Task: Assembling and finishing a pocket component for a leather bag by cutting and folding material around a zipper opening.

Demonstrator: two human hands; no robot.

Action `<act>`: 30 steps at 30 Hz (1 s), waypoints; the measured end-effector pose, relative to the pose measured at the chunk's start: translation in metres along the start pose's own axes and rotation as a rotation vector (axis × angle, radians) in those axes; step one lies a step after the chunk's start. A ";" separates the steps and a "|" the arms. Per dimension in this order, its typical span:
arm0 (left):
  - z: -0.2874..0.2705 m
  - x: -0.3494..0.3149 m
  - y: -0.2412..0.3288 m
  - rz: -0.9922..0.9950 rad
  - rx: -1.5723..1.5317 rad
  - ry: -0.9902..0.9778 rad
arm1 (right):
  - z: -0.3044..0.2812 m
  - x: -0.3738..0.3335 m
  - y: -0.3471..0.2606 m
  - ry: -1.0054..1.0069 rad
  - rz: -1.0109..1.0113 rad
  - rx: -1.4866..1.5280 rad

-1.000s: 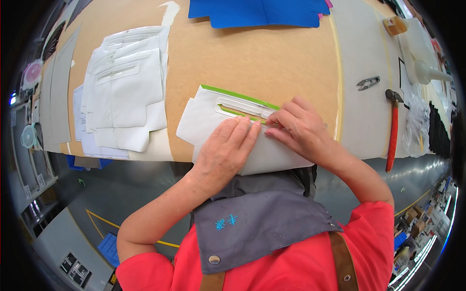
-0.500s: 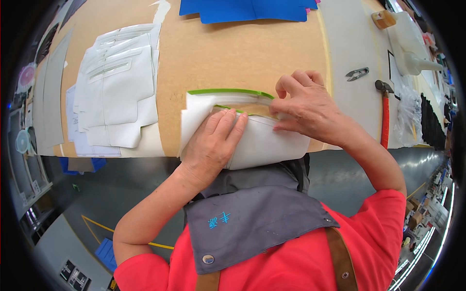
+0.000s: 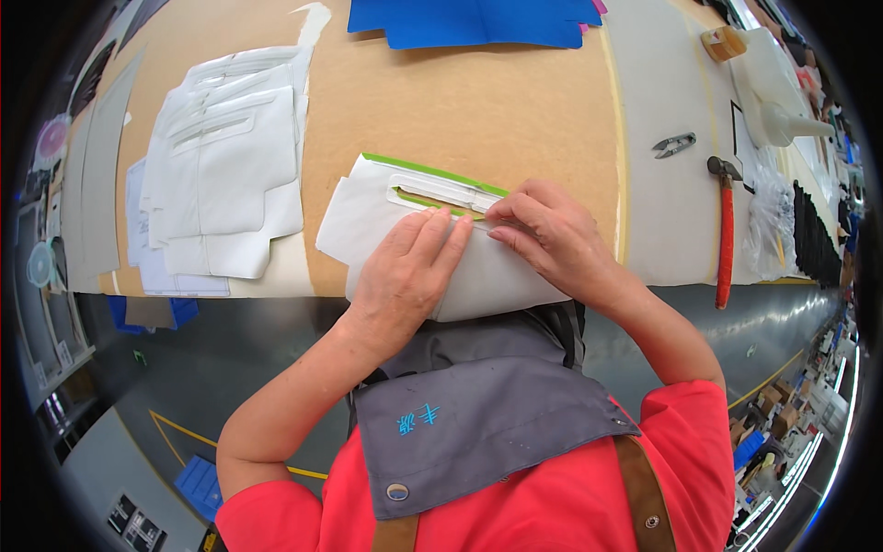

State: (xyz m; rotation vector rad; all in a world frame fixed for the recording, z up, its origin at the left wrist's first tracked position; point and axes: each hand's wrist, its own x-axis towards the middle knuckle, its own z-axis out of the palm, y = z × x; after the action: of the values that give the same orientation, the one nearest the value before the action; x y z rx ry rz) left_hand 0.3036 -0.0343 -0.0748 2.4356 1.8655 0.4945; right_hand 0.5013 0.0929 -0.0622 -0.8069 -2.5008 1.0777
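Observation:
A white sheet panel (image 3: 357, 216), leather-like, lies at the front edge of the table, with its near part bent down over that edge. Bright green lining (image 3: 418, 167) shows along its far side and around a long narrow slot. My left hand (image 3: 400, 271) rests flat on the panel, fingertips at the slot's near edge, fingers stretched out. At the slot's right end, thumb and fingers of my right hand (image 3: 556, 239) are pinched together on the panel's edge. My fingers hide exactly what they grip there.
Similar white slotted panels (image 3: 225, 184) are stacked on the left. A blue sheet (image 3: 478, 23) lies at the far side. To the right are thread snips (image 3: 674, 145), a red-handled hammer (image 3: 726, 230), a yellowish jar (image 3: 724, 42) and a white squeeze bottle (image 3: 782, 115).
My right hand has come down and left and closed at the slot's right end. The panel's left part, curled up before, now lies flatter with the slot in view. My left hand has barely moved.

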 end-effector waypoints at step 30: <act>-0.002 0.002 -0.001 0.000 -0.025 -0.032 | 0.009 -0.011 0.014 0.143 -0.199 -0.157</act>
State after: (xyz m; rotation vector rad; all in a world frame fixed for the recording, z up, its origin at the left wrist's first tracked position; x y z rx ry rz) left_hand 0.3023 -0.0326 -0.0725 2.4134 1.8363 0.4730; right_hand 0.5110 0.0887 -0.0793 -0.6350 -2.5031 0.7391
